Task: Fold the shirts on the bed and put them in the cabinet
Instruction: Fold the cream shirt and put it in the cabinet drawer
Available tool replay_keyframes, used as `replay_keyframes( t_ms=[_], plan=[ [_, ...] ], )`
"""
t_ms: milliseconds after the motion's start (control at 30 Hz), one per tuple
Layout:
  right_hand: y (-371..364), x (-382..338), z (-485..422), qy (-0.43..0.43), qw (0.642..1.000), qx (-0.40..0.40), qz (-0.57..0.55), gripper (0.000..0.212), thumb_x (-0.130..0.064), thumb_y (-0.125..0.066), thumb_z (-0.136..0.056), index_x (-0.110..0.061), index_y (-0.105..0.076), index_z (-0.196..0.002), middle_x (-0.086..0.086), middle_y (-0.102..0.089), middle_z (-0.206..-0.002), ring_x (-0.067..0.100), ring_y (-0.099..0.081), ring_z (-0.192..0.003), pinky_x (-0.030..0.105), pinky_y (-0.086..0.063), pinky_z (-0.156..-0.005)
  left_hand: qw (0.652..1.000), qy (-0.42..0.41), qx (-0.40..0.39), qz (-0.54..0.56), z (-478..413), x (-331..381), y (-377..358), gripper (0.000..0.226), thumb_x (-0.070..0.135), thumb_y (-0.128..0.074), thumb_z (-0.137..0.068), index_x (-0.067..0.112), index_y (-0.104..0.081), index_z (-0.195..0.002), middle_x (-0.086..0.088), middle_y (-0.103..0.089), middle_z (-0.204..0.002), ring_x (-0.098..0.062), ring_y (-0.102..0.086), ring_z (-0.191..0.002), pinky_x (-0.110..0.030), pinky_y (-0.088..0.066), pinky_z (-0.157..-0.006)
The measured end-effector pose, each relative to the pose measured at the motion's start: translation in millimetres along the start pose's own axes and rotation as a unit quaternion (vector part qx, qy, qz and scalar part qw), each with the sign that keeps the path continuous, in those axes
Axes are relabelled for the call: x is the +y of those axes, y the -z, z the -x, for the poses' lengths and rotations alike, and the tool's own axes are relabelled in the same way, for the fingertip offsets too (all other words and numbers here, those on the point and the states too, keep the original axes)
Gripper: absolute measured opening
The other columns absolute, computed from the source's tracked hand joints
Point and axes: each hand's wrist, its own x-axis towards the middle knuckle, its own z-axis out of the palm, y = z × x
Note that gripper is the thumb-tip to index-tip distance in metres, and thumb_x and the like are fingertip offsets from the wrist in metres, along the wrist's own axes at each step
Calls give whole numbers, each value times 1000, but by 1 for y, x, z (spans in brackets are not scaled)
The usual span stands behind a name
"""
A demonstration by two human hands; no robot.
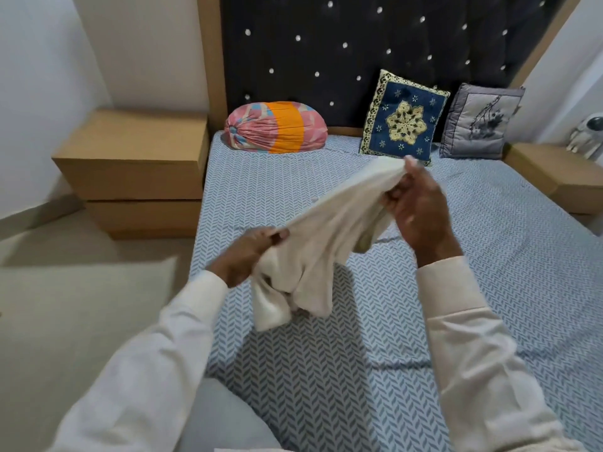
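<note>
A crumpled white shirt (326, 230) is held above the bed (489, 256), gripped by the left hand (248, 252) at 8 o'clock and the right hand (421, 207) at 2 o'clock, fingers (396, 190) clamped on cloth. No fold is judged made yet; stowing in the cabinet remains.

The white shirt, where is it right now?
In the head view the white shirt is held over the bed, stretched between the left hand and the right hand, nearer than the blue cushion.
</note>
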Motion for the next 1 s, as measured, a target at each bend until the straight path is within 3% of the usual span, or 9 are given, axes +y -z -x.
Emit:
replay_keyframes(
  t_ms=[100,200,367,533,600,700,800,867,1000],
  plan=[
    [34,1,-30,-4,987,123,101,12,-21,-64,-89,-17,-60,-78,1,-54,-67,14,-55,-63,28,-48,-60,992,-24,69,-101,-10,34,38,39,41,-78,-81,7,-69,-99,-19,-69,-99,-23,-61,-86,-36,-47,-78],
    [56,40,-48,-40,951,158,264,21,-30,-65,-90,-15,-53,-80,5,-50,-68,20,-51,-60,29,-43,-53,885,-94,219,-399,-35,40,65,23,23,-74,-82,24,-67,-103,2,-66,-98,-15,-63,-86,-33,-52,-83],
    [90,130,-28,-123,871,149,452,40,-38,-78,-73,-20,-54,-100,6,-65,-97,25,-64,-89,38,-53,-85,844,-17,370,-387,-16,-19,79,16,14,-59,-86,19,-66,-100,-1,-63,-100,-22,-60,-93,-27,-43,-79],
    [73,193,34,-171,798,-174,552,46,-18,-87,-73,-19,-62,-112,-4,-62,-94,13,-61,-83,37,-53,-91,859,318,155,-371,15,-111,63,34,36,-68,-84,2,-67,-83,-17,-69,-76,-27,-64,-60,-30,-50,-57],
    [62,216,60,-220,721,-318,575,61,-33,-90,-65,-32,-59,-117,-3,-59,-105,8,-59,-87,31,-53,-88,879,331,125,-320,24,-132,44,37,35,-77,-79,2,-63,-85,-16,-63,-69,-23,-55,-51,-28,-44,-50],
    [49,248,82,-167,648,-372,643,56,-42,-84,-67,-35,-56,-115,-4,-50,-111,15,-54,-103,33,-50,-87,898,226,145,-348,25,-145,21,23,25,-70,-83,11,-54,-75,-11,-59,-76,-26,-60,-72,-30,-41,-62],
    [48,241,70,-161,680,-363,617,15,-26,-74,-82,-27,-62,-90,3,-60,-94,28,-63,-96,32,-45,-74,959,128,169,-191,21,-127,9,8,11,-57,-86,14,-63,-90,-6,-66,-89,-24,-64,-85,-33,-53,-76],
    [44,214,57,-259,752,-360,488,15,-24,-75,-87,-20,-61,-88,7,-59,-84,24,-62,-81,30,-48,-67,974,69,213,-37,22,-99,8,19,5,-50,-96,10,-62,-110,-5,-68,-94,-18,-66,-80,-28,-56,-66],
    [21,136,27,-299,859,-328,257,16,-16,-64,-96,-4,-59,-106,10,-56,-79,14,-55,-67,22,-48,-60,963,1,247,104,14,-36,17,12,16,-47,-104,9,-51,-95,-3,-50,-65,-20,-58,-61,-33,-60,-61]
  ],
)
